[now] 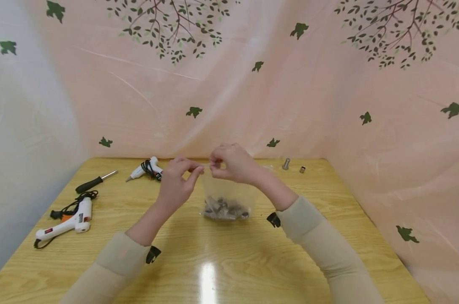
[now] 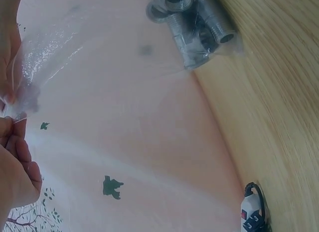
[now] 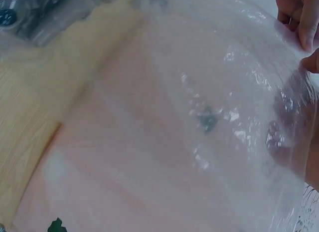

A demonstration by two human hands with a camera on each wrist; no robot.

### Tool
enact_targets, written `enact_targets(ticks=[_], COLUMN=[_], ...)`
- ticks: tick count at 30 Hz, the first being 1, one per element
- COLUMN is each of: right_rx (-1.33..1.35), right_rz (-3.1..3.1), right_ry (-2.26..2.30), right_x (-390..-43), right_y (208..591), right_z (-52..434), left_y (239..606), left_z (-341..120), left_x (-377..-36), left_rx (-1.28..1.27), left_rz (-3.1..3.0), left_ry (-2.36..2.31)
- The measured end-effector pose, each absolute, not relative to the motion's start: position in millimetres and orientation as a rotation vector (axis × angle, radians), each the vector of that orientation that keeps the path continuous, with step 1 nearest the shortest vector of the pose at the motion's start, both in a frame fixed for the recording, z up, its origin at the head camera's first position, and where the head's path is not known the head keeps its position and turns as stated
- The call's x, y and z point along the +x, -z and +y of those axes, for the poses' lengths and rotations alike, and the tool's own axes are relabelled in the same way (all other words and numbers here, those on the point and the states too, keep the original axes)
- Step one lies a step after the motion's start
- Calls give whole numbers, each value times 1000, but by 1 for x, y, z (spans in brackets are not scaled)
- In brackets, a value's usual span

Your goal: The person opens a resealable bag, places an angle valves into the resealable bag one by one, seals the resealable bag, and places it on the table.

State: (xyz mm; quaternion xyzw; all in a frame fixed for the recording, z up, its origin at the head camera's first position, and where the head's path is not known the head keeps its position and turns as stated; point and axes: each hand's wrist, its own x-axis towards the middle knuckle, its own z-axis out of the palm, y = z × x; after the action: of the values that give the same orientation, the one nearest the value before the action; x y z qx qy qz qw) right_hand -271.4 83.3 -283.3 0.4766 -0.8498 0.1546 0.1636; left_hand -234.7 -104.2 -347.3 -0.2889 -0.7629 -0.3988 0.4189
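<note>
Both hands are raised above the middle of the wooden table [image 1: 328, 198], meeting at the top edge of a clear plastic bag [image 1: 229, 192]. The left hand [image 1: 176, 183] pinches the bag's mouth between thumb and curled fingers; the right hand [image 1: 231, 162] pinches the same edge just beside it, fingertips nearly touching those of the left. The bag hangs straight down from the hands, long axis upright, with its bottom resting on the table. A cluster of metal threaded fittings [image 1: 225, 209] lies in the bottom, directly below and slightly nearer the right hand. The left wrist view shows the fittings [image 2: 197, 30] through the film; whether the mouth is sealed cannot be told.

Apart from the bag: two glue guns [image 1: 67, 221] [image 1: 146, 169] and a screwdriver [image 1: 94, 182] to the left, two small metal parts [image 1: 286, 164] at the far right edge.
</note>
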Motion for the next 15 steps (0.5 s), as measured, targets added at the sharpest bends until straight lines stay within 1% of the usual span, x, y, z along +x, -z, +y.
enact_targets(ticks=[15], right_rx=[1297], right_rz=[-2432], right_ry=[-395], right_x=[-276], right_y=[285], right_z=[118], left_y=[348], left_z=[-120], left_x=[-238], left_rx=[-687], left_rz=[-1952], left_ry=[970])
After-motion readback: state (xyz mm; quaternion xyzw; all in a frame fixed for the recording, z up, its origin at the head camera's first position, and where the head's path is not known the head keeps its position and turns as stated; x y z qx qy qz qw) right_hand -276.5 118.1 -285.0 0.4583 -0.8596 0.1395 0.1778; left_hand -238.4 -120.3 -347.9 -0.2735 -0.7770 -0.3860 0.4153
